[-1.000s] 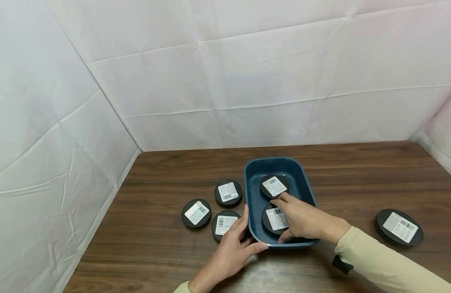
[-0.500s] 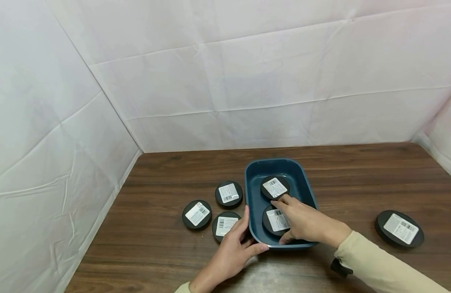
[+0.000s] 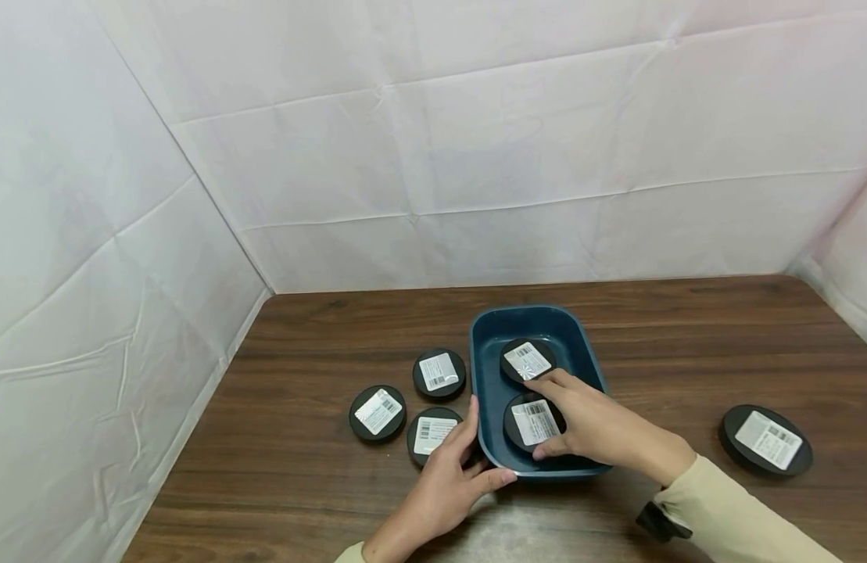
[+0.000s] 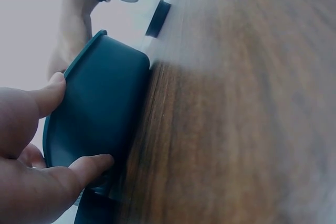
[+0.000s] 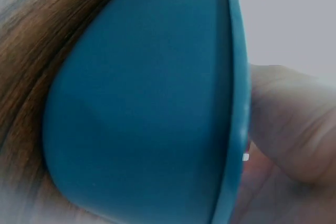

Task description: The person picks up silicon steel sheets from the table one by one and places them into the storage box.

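Note:
A blue rectangular tray [image 3: 479, 367] stands on the table. Two round black discs with white barcode labels lie inside, a far disc [image 3: 512, 351] and a near disc [image 3: 517, 430]. My left hand [image 3: 443, 489] holds the tray's near left corner, thumb at the rim and fingers along the outer wall, as the left wrist view also shows. Above the near disc, my right hand [image 3: 591, 422] has its thumb and fingers spread across it; whether they touch it is unclear. In the right wrist view, the tray's outer wall [image 5: 142, 98] hides the discs from sight.
Left of the tray lie three similar discs: a back one [image 3: 438, 373], a leftmost one [image 3: 377, 413] and a front one [image 3: 434, 435] beside my left hand. Another disc [image 3: 766, 439] lies far right. White sheeting [image 3: 419, 141] rises behind the wooden table [image 3: 278, 485].
My right hand has shifted slightly up and right, its fingers drawing back, so more of the near disc's label shows. The left hand and tray stay put.

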The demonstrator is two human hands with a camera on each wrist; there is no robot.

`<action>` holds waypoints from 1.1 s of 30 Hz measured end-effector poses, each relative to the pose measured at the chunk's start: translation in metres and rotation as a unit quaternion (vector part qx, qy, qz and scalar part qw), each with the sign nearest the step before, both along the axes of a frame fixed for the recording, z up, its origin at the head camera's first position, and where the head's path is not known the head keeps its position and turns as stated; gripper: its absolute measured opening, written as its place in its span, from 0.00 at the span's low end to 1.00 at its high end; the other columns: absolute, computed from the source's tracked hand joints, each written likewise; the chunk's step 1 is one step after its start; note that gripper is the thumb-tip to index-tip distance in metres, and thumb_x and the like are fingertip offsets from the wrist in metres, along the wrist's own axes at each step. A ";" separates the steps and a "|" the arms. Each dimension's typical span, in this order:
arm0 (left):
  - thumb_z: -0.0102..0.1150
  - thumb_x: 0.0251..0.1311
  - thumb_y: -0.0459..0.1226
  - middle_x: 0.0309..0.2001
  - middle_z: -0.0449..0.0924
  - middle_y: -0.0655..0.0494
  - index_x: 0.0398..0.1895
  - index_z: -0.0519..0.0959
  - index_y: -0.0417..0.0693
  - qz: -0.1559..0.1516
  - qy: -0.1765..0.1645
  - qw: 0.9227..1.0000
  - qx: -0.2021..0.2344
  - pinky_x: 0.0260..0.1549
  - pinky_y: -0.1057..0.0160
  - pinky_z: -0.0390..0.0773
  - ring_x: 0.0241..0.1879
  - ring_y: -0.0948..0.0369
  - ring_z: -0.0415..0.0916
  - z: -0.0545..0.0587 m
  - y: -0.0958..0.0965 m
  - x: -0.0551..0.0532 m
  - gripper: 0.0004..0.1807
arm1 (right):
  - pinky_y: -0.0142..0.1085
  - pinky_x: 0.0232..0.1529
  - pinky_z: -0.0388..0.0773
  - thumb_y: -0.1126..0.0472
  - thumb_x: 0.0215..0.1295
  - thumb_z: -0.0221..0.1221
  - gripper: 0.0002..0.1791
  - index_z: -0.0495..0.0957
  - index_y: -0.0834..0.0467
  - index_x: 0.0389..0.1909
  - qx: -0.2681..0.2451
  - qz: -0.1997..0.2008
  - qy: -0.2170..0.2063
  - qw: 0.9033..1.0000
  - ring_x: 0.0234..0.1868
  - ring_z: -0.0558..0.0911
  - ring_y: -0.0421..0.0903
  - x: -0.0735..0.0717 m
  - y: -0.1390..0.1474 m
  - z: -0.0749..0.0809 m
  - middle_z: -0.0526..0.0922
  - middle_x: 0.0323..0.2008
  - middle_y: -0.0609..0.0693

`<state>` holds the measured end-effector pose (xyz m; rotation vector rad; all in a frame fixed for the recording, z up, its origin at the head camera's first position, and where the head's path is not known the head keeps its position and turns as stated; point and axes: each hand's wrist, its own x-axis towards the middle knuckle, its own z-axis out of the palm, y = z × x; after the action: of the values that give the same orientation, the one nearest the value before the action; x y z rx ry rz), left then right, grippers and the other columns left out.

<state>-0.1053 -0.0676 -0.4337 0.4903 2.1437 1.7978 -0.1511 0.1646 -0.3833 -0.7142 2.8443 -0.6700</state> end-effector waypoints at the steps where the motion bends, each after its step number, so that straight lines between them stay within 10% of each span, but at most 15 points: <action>1: 0.66 0.64 0.41 0.79 0.48 0.40 0.81 0.40 0.47 0.000 0.001 1.000 0.000 0.64 0.64 0.74 0.75 0.48 0.59 0.000 0.000 0.000 0.53 | 0.53 0.55 0.81 0.44 0.49 0.76 0.47 0.72 0.63 0.67 -0.003 -0.004 0.004 1.000 0.58 0.79 0.55 0.001 0.001 0.001 0.76 0.60 0.61; 33: 0.67 0.63 0.39 0.79 0.47 0.40 0.81 0.41 0.46 0.005 0.001 1.000 0.010 0.64 0.66 0.74 0.76 0.49 0.57 -0.001 0.001 -0.001 0.53 | 0.59 0.52 0.80 0.48 0.49 0.77 0.39 0.76 0.53 0.64 -0.107 -0.030 0.157 0.981 0.62 0.75 0.56 0.029 0.029 0.004 0.75 0.63 0.53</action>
<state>-0.1063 -0.0666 -0.4345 0.4880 2.1355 1.8257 -0.1221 0.1934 -0.3797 -0.8351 3.1221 -0.9645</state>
